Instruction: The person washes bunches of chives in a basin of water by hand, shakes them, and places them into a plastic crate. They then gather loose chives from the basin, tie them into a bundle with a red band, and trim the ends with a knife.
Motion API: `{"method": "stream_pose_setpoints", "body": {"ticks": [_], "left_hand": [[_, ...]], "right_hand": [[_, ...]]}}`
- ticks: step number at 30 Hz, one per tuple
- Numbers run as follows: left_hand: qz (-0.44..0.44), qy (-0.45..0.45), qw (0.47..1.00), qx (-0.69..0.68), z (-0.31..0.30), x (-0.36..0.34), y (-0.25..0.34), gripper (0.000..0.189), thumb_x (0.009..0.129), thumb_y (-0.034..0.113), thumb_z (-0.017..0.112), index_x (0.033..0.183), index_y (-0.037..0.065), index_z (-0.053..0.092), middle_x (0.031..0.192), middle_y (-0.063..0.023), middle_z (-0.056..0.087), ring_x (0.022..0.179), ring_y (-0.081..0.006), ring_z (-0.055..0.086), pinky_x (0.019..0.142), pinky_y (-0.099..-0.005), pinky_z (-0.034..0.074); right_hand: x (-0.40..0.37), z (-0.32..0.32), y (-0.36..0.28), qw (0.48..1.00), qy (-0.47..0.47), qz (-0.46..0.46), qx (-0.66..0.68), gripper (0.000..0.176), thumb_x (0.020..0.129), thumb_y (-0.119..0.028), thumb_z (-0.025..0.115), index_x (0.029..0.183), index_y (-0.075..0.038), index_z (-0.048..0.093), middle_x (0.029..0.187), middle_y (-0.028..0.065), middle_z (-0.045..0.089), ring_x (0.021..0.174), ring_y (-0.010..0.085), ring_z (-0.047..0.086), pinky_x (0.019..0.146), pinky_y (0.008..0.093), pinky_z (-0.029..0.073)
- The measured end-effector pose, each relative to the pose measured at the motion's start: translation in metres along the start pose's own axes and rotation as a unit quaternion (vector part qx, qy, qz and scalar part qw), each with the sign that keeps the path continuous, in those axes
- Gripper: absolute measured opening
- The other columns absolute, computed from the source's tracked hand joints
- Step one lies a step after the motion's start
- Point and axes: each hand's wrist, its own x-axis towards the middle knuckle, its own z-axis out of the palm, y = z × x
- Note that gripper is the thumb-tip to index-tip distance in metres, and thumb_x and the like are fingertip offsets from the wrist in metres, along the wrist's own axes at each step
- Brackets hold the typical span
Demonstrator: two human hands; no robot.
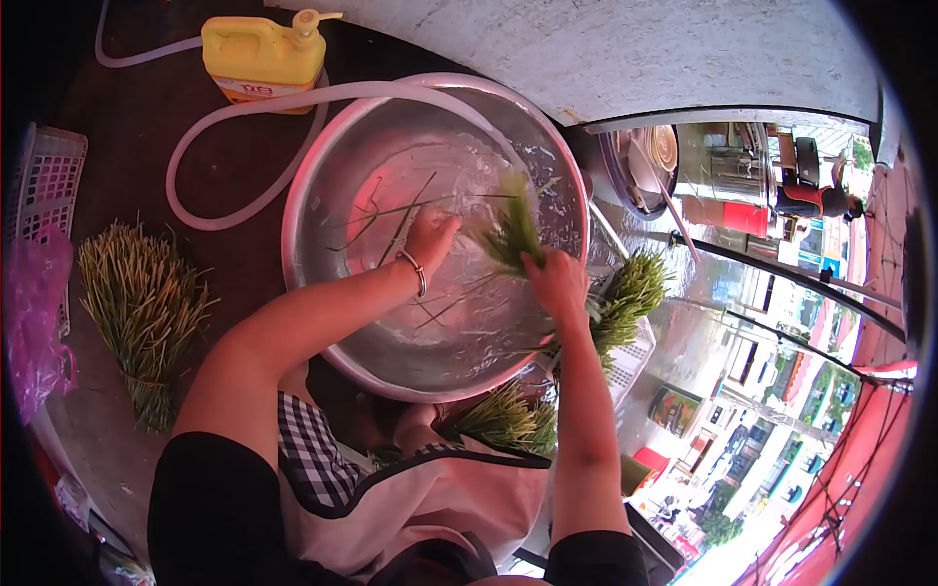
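Observation:
A bunch of thin green stalks (513,230), blurred and resembling chives, is in my right hand (560,281) over the right side of a wide metal basin (445,376). The fingers of that hand are wrapped round its lower end. My left hand (432,234), with a bracelet on its wrist, is over the middle of the basin, a little left of the bunch. Its fingers look curled together; anything inside them is hidden. Water and several loose stalks (396,234) are in the basin. A pale hose (391,90) loops over the far rim, its end near the bunch.
A tied bundle of stalks (147,322) stands on the floor at left, near a purple plastic bag (37,317) and a crate (54,176). A yellow pump jug (262,54) stands behind the basin. More green bunches (630,298) lie at right by a white basket (633,366).

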Motion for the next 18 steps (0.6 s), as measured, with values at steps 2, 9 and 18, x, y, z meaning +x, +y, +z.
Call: {"method": "stream_pose_setpoints", "body": {"ticks": [2, 9, 18], "left_hand": [[0.036, 0.06, 0.997, 0.013, -0.001, 0.015, -0.023, 0.027, 0.083, 0.018, 0.062, 0.104, 0.002, 0.059, 0.101, -0.0058, 0.06, 0.09, -0.0129, 0.058, 0.07, -0.0272, 0.05], [0.048, 0.139, 0.985, -0.087, 0.007, -0.011, 0.009, 0.044, 0.078, 0.012, 0.065, 0.117, -0.005, 0.055, 0.112, -0.0206, 0.063, 0.095, -0.0254, 0.065, 0.07, -0.0343, 0.056], [-0.013, 0.05, 0.977, -0.206, 0.004, -0.022, 0.023, 0.044, 0.083, -0.002, 0.056, 0.126, 0.0, 0.045, 0.106, -0.0103, 0.055, 0.095, -0.018, 0.06, 0.08, -0.0358, 0.059]], "right_hand": [[0.008, -0.007, -0.001, 0.995, -0.051, -0.027, -0.082, 0.036, 0.087, -0.043, 0.064, 0.094, -0.008, 0.072, 0.086, 0.0199, 0.07, 0.087, 0.0402, 0.067, 0.078, 0.0498, 0.052], [0.033, -0.009, 0.007, 0.983, -0.078, -0.045, -0.162, 0.034, 0.086, -0.04, 0.067, 0.092, -0.006, 0.072, 0.091, 0.0206, 0.07, 0.09, 0.0385, 0.068, 0.08, 0.0501, 0.052], [0.021, -0.065, 0.061, 0.997, -0.041, -0.017, -0.065, 0.044, 0.085, -0.042, 0.07, 0.089, 0.002, 0.07, 0.08, 0.0167, 0.07, 0.077, 0.0321, 0.07, 0.069, 0.0447, 0.053]]}}
